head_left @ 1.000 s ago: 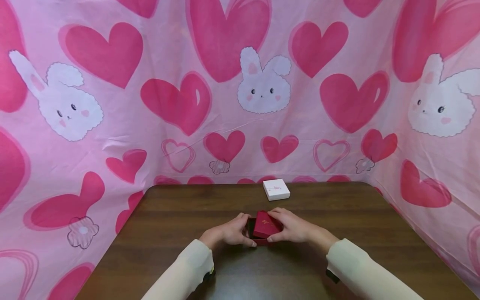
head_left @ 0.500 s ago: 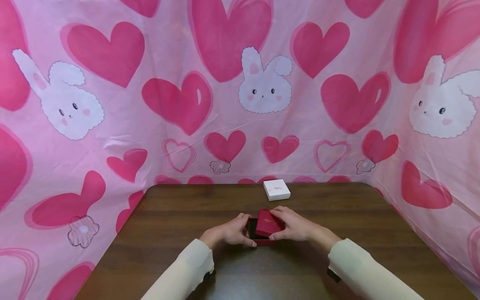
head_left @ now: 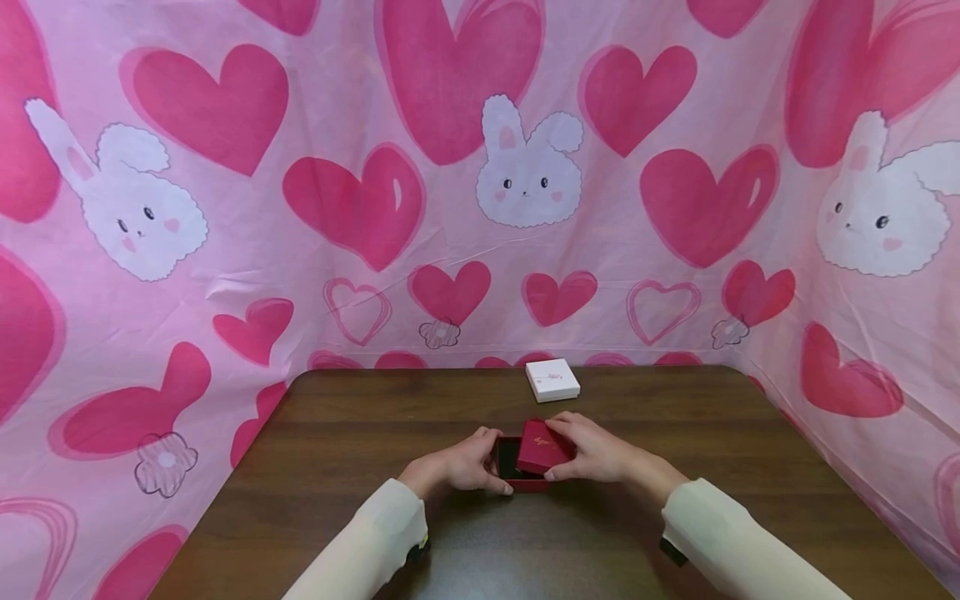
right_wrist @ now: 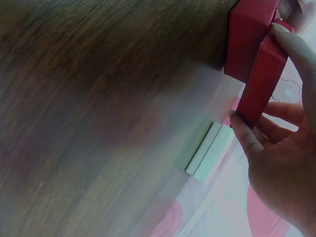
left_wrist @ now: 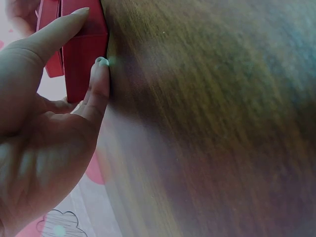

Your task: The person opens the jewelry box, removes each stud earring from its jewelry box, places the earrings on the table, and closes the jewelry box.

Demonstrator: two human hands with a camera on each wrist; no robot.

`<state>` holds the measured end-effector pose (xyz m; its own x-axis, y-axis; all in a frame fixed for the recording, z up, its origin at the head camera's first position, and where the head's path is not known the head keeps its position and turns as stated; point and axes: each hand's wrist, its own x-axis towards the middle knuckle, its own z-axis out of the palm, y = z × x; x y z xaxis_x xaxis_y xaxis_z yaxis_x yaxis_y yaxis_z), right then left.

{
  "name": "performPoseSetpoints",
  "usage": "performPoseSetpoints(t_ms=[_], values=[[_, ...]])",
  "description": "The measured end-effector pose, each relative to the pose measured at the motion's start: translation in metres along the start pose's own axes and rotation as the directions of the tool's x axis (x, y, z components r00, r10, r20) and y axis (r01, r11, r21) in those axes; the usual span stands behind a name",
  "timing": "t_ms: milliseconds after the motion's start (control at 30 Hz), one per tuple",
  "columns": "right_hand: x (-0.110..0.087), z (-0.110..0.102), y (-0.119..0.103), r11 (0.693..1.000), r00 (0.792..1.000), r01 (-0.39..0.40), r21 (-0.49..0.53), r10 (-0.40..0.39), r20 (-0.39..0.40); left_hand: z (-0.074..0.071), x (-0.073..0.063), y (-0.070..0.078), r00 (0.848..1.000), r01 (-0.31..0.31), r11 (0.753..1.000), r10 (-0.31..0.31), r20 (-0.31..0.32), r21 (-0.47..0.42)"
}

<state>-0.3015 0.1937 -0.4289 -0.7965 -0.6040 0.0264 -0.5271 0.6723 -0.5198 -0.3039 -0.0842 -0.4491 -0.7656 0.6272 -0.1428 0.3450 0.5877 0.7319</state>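
Note:
In the head view a red gift box base (head_left: 531, 485) sits on the table, its dark lining (head_left: 508, 458) showing on the left. My left hand (head_left: 468, 462) grips its left end, thumb at the near side and fingers at the far side; the left wrist view shows fingertips (left_wrist: 101, 66) on the red wall. My right hand (head_left: 588, 450) holds the red lid (head_left: 543, 448), which has gold lettering and lies tilted over the right part of the base. In the right wrist view the lid (right_wrist: 264, 79) is pinched between thumb and fingers, overlapping the base (right_wrist: 247, 39).
A white box (head_left: 552, 381) with small pink print stands near the far edge of the brown wooden table (head_left: 375, 408). Pink cloth (head_left: 450, 242) with hearts and rabbits hangs behind the table and along both sides.
My right hand has shifted the red lid slightly to the right, uncovering more of the dark lining. The left hand and the base have stayed in place.

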Motion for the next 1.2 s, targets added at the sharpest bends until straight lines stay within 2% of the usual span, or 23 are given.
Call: performPoseSetpoints(t_ms=[100,1200], values=[[-0.002,-0.001,0.001,1.0,1.0,0.0,-0.007,0.0,-0.008,0.0,-0.001,0.002,1.0,0.017,1.0,-0.017,-0.003,-0.003],[-0.014,-0.011,0.01,0.997,0.997,-0.081,0.011,0.081,-0.015,0.001,-0.002,0.001,1.0,-0.001,1.0,0.001,-0.002,-0.021]])
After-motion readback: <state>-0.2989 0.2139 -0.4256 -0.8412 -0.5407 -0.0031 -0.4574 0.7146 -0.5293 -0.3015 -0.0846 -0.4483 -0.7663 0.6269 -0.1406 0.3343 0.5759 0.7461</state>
